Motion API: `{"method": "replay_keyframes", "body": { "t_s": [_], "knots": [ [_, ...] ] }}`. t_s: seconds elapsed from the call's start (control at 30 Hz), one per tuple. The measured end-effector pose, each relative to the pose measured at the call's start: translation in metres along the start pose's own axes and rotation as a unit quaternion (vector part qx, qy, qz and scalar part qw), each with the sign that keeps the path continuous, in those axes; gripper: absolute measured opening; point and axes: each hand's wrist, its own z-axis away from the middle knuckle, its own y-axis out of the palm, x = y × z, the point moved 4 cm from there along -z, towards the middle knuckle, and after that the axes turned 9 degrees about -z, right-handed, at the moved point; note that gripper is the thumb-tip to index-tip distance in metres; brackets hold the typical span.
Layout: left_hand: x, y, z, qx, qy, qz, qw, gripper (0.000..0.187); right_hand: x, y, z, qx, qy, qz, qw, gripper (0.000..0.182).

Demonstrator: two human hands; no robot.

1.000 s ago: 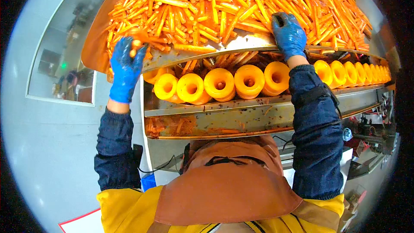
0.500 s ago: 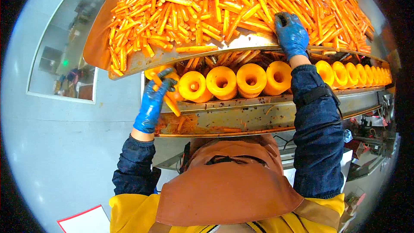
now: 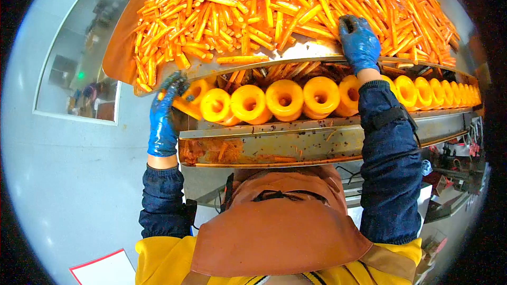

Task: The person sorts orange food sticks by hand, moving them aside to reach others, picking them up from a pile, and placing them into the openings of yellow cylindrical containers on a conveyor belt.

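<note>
My left hand (image 3: 165,119), in a blue glove with dark-stained fingers, is closed on a slim orange stick (image 3: 186,108) that looks like carrot. It is at the left end of a row of yellow-orange cups with round holes (image 3: 285,99). The stick points toward the nearest cups, and the fingers hide part of it. My right hand (image 3: 361,45), also gloved in blue, is at the front edge of a metal tray (image 3: 311,50), against a heap of similar orange sticks (image 3: 227,13). Its fingers are curled; whatever they hold is hidden.
A metal ledge (image 3: 264,145) with orange scraps and dark bits runs along the front of the cups. Loose sticks lie in a dark gap behind them. A brown apron (image 3: 280,237) covers my front. On the left is a pale wall with a window (image 3: 79,58).
My left hand has moved left and slightly up with the stick, which has turned in the grip. The cups have shifted along their row. My right hand has hardly moved.
</note>
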Motion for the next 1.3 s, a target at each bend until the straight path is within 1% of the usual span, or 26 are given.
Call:
{"method": "replay_keyframes", "body": {
  "t_s": [0.07, 0.17, 0.23, 0.3, 0.4, 0.43, 0.5, 0.53, 0.6, 0.63, 0.7, 0.73, 0.77, 0.83, 0.87, 0.9, 0.97, 1.0, 1.03, 1.07, 1.1, 1.13, 1.17, 1.23, 1.27, 1.3],
  "knots": [
    [-0.002, -0.010, -0.004, -0.085, 0.057, 0.035, 0.994, 0.037, 0.000, 0.000, 0.000, 0.002, 0.002, 0.002, 1.000, 0.028],
    [0.022, -0.015, -0.017, -0.053, 0.092, 0.011, 0.994, 0.036, 0.002, -0.001, 0.000, 0.005, 0.003, 0.007, 1.000, 0.027],
    [0.034, 0.004, -0.015, 0.007, 0.031, 0.019, 0.999, 0.036, 0.003, -0.003, 0.000, 0.005, 0.001, 0.012, 1.000, 0.027],
    [0.029, 0.011, -0.015, -0.015, 0.025, -0.064, 0.998, 0.036, 0.003, -0.003, 0.000, 0.019, 0.015, 0.005, 1.000, 0.027],
    [0.001, -0.003, -0.045, -0.021, 0.190, -0.236, 0.953, 0.032, 0.002, -0.002, 0.000, 0.006, 0.001, -0.010, 1.000, 0.027],
    [-0.007, -0.011, -0.063, -0.041, 0.184, -0.339, 0.922, 0.035, 0.002, -0.003, 0.000, 0.005, 0.000, -0.009, 1.000, 0.027],
    [-0.024, -0.013, -0.098, -0.006, 0.348, -0.580, 0.737, 0.044, 0.004, -0.004, 0.001, 0.000, 0.002, 0.003, 1.000, 0.026],
    [-0.025, -0.011, -0.112, -0.006, 0.350, -0.578, 0.737, 0.044, 0.005, -0.004, 0.000, -0.002, 0.002, 0.004, 1.000, 0.026],
    [-0.021, 0.008, -0.128, 0.087, 0.414, -0.697, 0.579, 0.047, 0.003, -0.003, 0.000, 0.013, 0.012, 0.002, 1.000, 0.027],
    [-0.021, 0.014, -0.135, 0.088, 0.416, -0.696, 0.579, 0.047, 0.003, -0.004, 0.000, 0.012, 0.014, 0.004, 1.000, 0.027],
    [-0.014, 0.028, -0.147, 0.106, 0.369, -0.808, 0.447, 0.047, 0.003, -0.004, 0.001, 0.013, 0.010, 0.000, 1.000, 0.027],
    [-0.022, 0.038, -0.146, 0.159, 0.375, -0.792, 0.454, 0.042, 0.002, -0.003, 0.001, 0.014, 0.011, 0.001, 1.000, 0.027],
    [-0.029, 0.046, -0.142, 0.159, 0.374, -0.792, 0.456, 0.042, 0.002, -0.002, 0.001, 0.012, 0.008, 0.006, 1.000, 0.027],
    [-0.032, 0.067, -0.129, 0.298, 0.260, -0.818, 0.418, 0.037, 0.001, 0.000, 0.000, 0.012, 0.004, 0.009, 1.000, 0.027],
    [-0.030, 0.064, -0.122, 0.307, 0.358, -0.758, 0.451, 0.038, 0.001, 0.000, 0.000, 0.012, 0.004, 0.010, 1.000, 0.028],
    [-0.027, 0.064, -0.118, 0.307, 0.357, -0.758, 0.451, 0.038, 0.001, 0.000, 0.000, 0.012, 0.004, 0.010, 1.000, 0.029],
    [-0.031, 0.065, -0.108, 0.253, 0.438, -0.678, 0.533, 0.041, 0.000, -0.001, 0.000, 0.014, 0.002, 0.005, 1.000, 0.029],
    [-0.037, 0.062, -0.104, 0.188, 0.470, -0.655, 0.561, 0.037, 0.000, -0.001, -0.001, 0.015, -0.001, 0.000, 1.000, 0.029],
    [-0.039, 0.060, -0.100, 0.188, 0.471, -0.655, 0.561, 0.037, 0.000, -0.001, -0.001, 0.014, -0.002, 0.001, 1.000, 0.029],
    [-0.045, 0.048, -0.103, 0.124, 0.381, -0.564, 0.722, 0.035, 0.000, -0.001, -0.001, 0.015, 0.001, -0.003, 1.000, 0.028],
    [-0.048, 0.036, -0.102, 0.055, 0.273, -0.448, 0.850, 0.033, 0.000, -0.001, 0.000, 0.016, 0.003, -0.006, 1.000, 0.027],
    [-0.050, 0.023, -0.098, 0.028, 0.262, -0.369, 0.891, 0.030, 0.000, -0.002, 0.000, 0.016, 0.004, -0.004, 1.000, 0.027],
    [-0.047, 0.016, -0.089, 0.029, 0.261, -0.369, 0.891, 0.030, 0.000, -0.002, 0.000, 0.018, 0.004, -0.006, 1.000, 0.027],
    [-0.049, -0.003, -0.059, -0.049, 0.218, -0.162, 0.961, 0.028, 0.002, -0.003, 0.000, 0.021, 0.004, -0.009, 1.000, 0.027],
    [-0.045, -0.009, -0.047, -0.049, 0.218, -0.163, 0.961, 0.028, 0.002, -0.003, -0.001, 0.021, 0.012, -0.011, 1.000, 0.027],
    [-0.033, -0.016, -0.038, -0.042, 0.173, -0.160, 0.971, 0.027, 0.002, -0.003, 0.000, 0.020, 0.021, -0.012, 1.000, 0.027]
  ]
}}
